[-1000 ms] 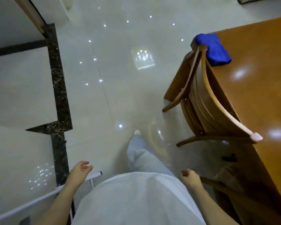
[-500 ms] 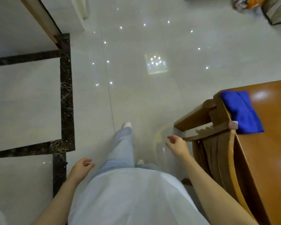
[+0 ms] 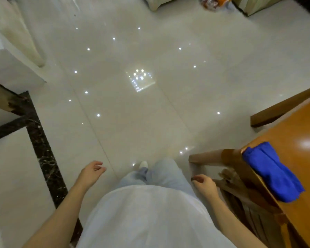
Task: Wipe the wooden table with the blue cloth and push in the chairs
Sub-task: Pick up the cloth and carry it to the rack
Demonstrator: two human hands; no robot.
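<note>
The right hand (image 3: 203, 185) is hanging loosely curled and empty beside the wooden chair (image 3: 240, 183); the left hand (image 3: 90, 173) is hanging open, empty. The blue cloth (image 3: 270, 171) is lying on the wooden table (image 3: 304, 158) corner.

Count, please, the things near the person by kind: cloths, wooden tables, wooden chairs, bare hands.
Folded blue cloth: 1
Glossy orange-brown wooden table: 1
Brown wooden chair with slatted back: 1
Bare hands, left hand and right hand: 2
Total: 5

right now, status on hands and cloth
Both hands empty. Blue cloth untouched on table corner. Chair beside right hand.
</note>
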